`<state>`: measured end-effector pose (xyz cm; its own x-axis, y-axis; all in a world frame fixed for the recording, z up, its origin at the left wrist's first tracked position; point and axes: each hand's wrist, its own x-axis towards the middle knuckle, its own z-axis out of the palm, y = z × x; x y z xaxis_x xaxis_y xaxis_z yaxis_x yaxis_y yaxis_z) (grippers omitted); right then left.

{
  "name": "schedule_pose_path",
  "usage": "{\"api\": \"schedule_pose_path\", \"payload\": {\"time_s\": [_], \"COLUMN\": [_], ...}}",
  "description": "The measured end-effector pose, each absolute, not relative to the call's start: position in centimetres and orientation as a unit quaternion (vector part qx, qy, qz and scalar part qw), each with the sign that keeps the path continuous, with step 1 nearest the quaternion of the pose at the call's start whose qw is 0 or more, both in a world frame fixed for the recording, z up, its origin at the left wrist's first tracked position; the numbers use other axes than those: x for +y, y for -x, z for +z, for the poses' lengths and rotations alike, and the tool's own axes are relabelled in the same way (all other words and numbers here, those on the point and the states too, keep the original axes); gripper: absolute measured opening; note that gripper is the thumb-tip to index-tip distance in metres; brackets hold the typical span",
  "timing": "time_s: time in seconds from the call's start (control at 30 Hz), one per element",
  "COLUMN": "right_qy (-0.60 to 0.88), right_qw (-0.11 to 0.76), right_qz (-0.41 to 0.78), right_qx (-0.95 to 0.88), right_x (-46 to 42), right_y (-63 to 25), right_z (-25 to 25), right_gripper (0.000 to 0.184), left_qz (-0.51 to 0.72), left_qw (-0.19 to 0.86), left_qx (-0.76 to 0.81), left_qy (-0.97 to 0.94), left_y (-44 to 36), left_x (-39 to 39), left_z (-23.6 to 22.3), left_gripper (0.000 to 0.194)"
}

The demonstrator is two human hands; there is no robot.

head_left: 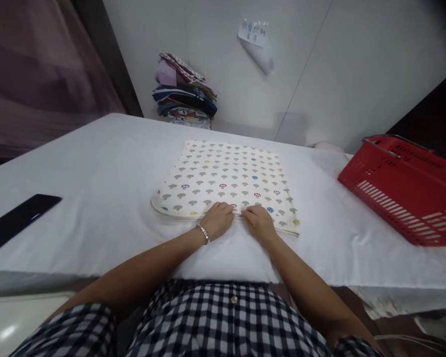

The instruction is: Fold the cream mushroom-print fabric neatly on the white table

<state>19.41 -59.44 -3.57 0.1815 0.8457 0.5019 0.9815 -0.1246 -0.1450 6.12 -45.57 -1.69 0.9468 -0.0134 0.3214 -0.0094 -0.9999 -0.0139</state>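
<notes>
A cream cloth [230,173] printed with small mushrooms lies folded flat on the white-covered table. Its near edge shows more than one layer, and the left near corner is rounded. My left hand [218,219] grips that near edge around its middle, fingers curled and a metal bracelet at the wrist. Close beside it on the right, my right hand [259,223] pinches the same edge. A narrow gap separates the two hands. The fingertips are partly hidden against the fabric.
A red plastic basket [397,183] with a metal handle stands at the right. On the left lies a black phone-like slab [20,218]. Beyond the far edge rises a stack of folded fabrics [186,94] by the wall. A paper note [253,33] hangs on the wall.
</notes>
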Motion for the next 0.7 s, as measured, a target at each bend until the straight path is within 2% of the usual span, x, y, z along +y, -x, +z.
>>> {"api": "schedule_pose_path", "payload": {"time_s": [0.17,0.7], "right_qy": [0.736,0.702], "right_qw": [0.219,0.220], "right_qz": [-0.141,-0.119], "right_qx": [-0.624,-0.666], "right_x": [-59.6,-60.2], "right_y": [-19.3,-18.7], "right_z": [-3.5,-3.2], "right_gripper": [0.026,0.024], "left_qz": [-0.192,-0.216], "left_qw": [-0.021,-0.117], "left_qx": [0.040,-0.017], "left_qy": [0.980,0.969], "left_y": [-4.8,-5.4], "left_x": [-45.7,-45.3], "left_z": [-1.5,-1.8], "left_gripper": [0.022,0.016]}}
